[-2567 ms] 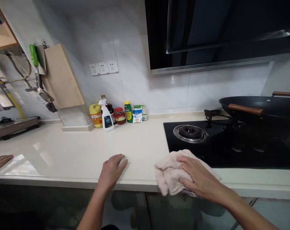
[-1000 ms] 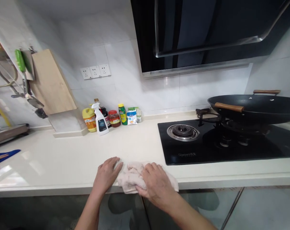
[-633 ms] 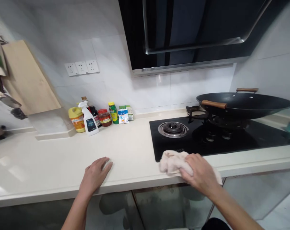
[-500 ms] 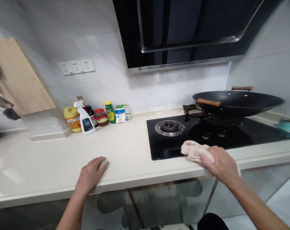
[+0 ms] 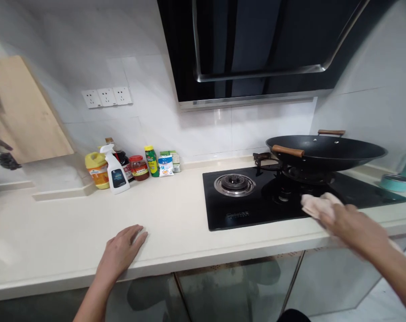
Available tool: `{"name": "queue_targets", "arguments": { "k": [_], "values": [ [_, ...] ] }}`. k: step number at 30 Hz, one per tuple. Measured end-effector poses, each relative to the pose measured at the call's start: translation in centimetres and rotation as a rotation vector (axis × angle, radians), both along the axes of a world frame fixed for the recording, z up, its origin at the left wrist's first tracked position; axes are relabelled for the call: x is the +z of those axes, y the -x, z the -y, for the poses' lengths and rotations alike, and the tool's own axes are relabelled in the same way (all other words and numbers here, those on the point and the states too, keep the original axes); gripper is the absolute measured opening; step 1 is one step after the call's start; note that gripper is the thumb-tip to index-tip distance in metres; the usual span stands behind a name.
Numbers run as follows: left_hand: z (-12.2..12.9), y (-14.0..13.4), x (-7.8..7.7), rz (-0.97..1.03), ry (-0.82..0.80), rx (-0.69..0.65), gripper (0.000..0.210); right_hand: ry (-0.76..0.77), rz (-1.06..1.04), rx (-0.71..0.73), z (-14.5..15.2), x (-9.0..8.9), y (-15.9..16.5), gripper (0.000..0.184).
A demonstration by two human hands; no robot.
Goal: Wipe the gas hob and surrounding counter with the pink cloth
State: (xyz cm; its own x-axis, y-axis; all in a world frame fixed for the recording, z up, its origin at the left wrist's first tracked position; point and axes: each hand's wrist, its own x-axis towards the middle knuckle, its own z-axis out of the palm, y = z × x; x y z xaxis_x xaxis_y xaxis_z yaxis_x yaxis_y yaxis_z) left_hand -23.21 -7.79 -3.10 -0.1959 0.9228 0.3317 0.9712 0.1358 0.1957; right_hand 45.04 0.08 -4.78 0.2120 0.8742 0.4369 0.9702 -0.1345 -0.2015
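My right hand [image 5: 352,223] grips a pale pink cloth [image 5: 320,205] at the front edge of the black gas stove [image 5: 256,214]. The hand is smeared a little by motion, and the cloth covers part of the control knobs. On the white countertop [image 5: 176,223], left of the stove, my left hand [image 5: 124,248] rests near the front edge with fingers stretched out and nothing in it. A large black wok [image 5: 326,152] with wooden handles sits on the right burner, beyond the cloth. The left burner [image 5: 234,184] is bare.
Along the wall stand a yellow jug [image 5: 97,170], a white spray bottle [image 5: 116,172], a red-lidded jar [image 5: 138,167], a green bottle [image 5: 151,161] and a white packet [image 5: 165,165]. A range hood [image 5: 256,53] hangs above. A teal container [image 5: 395,182] stands at the right.
My right hand has slid the cloth to the right along the stove's front edge. My left hand stays on the countertop. The view has shifted slightly.
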Motion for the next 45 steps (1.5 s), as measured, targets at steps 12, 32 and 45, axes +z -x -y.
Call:
{"name": "queue_targets", "arguments": {
  "k": [12,32,45],
  "values": [
    [0.2,0.0,-0.4,-0.003,-0.070,-0.021,0.054,-0.091,0.301,0.631,4.6,3.1,26.1,0.020],
    [1.4,-20.0,5.3,-0.018,0.053,-0.855,0.071,0.028,-0.566,1.146,6.0,2.7,25.9,0.018],
    [-0.5,-25.2,1.1,-0.214,0.160,-0.626,0.102,-0.163,-0.049,0.354,-4.1,-4.3,4.9,0.052]
  ]
}}
